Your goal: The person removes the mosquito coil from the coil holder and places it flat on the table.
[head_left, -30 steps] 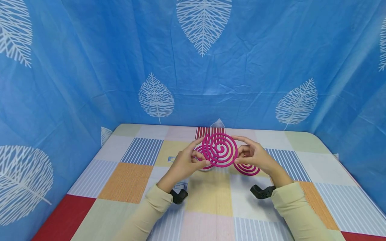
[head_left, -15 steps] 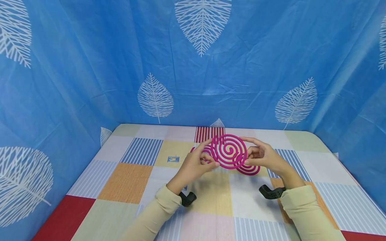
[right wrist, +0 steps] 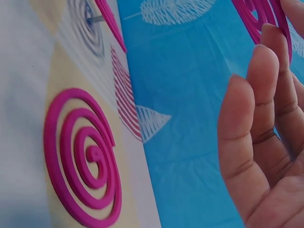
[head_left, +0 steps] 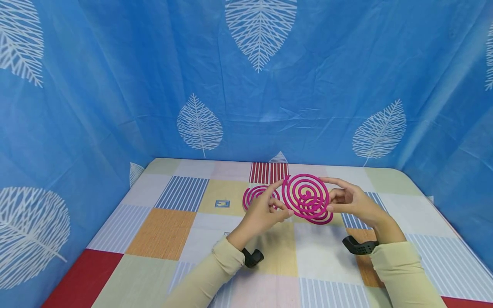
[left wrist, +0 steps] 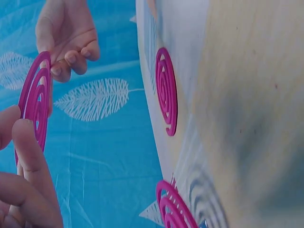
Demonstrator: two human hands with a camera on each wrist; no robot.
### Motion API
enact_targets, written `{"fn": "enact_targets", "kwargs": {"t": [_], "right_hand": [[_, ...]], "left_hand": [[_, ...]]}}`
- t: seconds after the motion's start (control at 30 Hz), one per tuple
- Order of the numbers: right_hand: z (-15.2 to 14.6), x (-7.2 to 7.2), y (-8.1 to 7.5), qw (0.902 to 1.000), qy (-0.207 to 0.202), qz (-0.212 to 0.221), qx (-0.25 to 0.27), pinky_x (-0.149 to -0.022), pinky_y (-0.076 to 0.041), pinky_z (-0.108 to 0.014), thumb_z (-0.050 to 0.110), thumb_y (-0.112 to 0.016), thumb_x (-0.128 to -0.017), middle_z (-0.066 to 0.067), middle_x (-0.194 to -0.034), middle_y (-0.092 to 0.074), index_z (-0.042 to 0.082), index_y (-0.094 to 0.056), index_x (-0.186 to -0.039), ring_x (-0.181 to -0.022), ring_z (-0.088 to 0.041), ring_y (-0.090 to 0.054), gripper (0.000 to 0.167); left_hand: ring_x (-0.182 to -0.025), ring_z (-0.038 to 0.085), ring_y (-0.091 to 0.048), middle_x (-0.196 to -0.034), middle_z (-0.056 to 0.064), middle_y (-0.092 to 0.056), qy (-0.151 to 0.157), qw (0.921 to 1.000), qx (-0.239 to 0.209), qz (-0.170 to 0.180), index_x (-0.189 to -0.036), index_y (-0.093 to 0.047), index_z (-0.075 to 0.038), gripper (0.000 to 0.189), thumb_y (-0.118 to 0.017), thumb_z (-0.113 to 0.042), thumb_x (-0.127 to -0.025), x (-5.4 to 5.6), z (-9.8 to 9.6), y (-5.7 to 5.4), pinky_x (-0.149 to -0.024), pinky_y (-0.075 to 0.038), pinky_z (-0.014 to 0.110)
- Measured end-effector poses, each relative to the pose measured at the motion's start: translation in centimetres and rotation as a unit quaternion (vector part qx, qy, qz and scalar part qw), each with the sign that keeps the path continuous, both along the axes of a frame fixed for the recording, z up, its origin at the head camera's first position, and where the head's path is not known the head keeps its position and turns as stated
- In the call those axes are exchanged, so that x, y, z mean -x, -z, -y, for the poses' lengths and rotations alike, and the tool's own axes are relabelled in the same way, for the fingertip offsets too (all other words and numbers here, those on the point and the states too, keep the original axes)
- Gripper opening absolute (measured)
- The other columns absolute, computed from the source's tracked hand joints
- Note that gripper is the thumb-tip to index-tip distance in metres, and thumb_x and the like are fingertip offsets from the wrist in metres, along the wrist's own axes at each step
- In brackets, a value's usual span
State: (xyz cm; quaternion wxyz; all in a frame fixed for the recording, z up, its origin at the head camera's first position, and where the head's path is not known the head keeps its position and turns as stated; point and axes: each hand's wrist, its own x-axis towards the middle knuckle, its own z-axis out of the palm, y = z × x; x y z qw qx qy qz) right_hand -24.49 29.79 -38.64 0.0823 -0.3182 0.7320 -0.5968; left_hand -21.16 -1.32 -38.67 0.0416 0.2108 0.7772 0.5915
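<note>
A magenta mosquito coil [head_left: 307, 195] is held up over the table, face toward the head camera. My left hand [head_left: 265, 210] pinches its left edge between thumb and index finger. On its opposite edge, my right hand [head_left: 356, 206] grips it the same way, the other fingers curled loosely. Behind and below it, a second coil [head_left: 323, 220] lies flat on the cloth, partly covered by the held one. A third coil [head_left: 246, 200], left of these and partly behind my left hand, stands raised above its spiral shadow, as both wrist views show.
A patchwork-patterned cloth [head_left: 161, 233] covers the table. Blue curtain [head_left: 308, 94] with white leaf prints closes off the back and both sides. Black wrist cameras [head_left: 253, 258] hang under both wrists, above the cloth.
Both hands have moved to the right, carrying the held coil with them. It now overlaps the right coil in the head view, and more of the left coil shows.
</note>
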Motion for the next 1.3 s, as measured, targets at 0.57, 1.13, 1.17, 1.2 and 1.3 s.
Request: {"fn": "enact_targets", "kwargs": {"t": [0.57,1.13,1.17,1.2,1.3], "right_hand": [[-3.2,-0.1,-0.3,0.9996,-0.018,0.021,-0.002,-0.086,-0.061,-0.028,-0.016,-0.062,-0.099,-0.004,-0.102,-0.074,0.027,-0.055,-0.156,-0.093,-0.017,-0.073,0.072],[-6.5,-0.2,0.2,0.9991,-0.016,0.039,-0.008,-0.089,-0.061,-0.028,-0.017,-0.06,-0.099,-0.006,-0.103,-0.074,0.03,-0.055,-0.156,-0.093,-0.017,-0.074,0.074],[-6.6,-0.2,0.2,0.999,-0.015,0.04,-0.008,-0.089,-0.062,-0.029,-0.017,-0.06,-0.099,-0.007,-0.103,-0.074,0.03,-0.055,-0.156,-0.093,-0.018,-0.074,0.074],[-6.8,-0.2,0.3,0.999,-0.013,0.042,-0.008,-0.089,-0.062,-0.029,-0.017,-0.06,-0.099,-0.007,-0.103,-0.075,0.03,-0.056,-0.156,-0.093,-0.018,-0.074,0.074],[-7.2,-0.2,0.5,0.9987,-0.009,0.05,-0.008,-0.09,-0.063,-0.032,-0.017,-0.06,-0.099,-0.008,-0.106,-0.075,0.031,-0.056,-0.156,-0.096,-0.018,-0.075,0.074]], "left_hand": [[-0.081,0.048,-0.075,-0.088,-0.002,-0.077,0.0,0.9992,-0.033,0.025,-0.166,-0.042,-0.015,0.084,-0.083,-0.006,-0.094,0.1,-3.3,0.6,-0.062,-0.048,0.021],[-0.07,0.032,-0.073,-0.085,-0.008,-0.074,0.0,0.9987,-0.041,0.029,-0.167,-0.042,-0.017,0.084,-0.083,-0.008,-0.093,0.3,-6.6,1.7,-0.058,-0.045,0.02],[-0.068,0.03,-0.072,-0.085,-0.008,-0.074,-0.001,0.9987,-0.042,0.029,-0.166,-0.043,-0.016,0.084,-0.083,-0.008,-0.093,0.3,-6.8,1.8,-0.058,-0.045,0.02],[-0.067,0.026,-0.072,-0.085,-0.008,-0.074,-0.001,0.9986,-0.043,0.029,-0.166,-0.043,-0.016,0.084,-0.083,-0.008,-0.093,0.4,-7.0,1.9,-0.059,-0.045,0.019],[-0.063,0.02,-0.07,-0.085,-0.006,-0.075,-0.001,0.9986,-0.047,0.026,-0.166,-0.043,-0.014,0.084,-0.083,-0.008,-0.093,0.4,-7.5,2.1,-0.057,-0.044,0.02]]}}
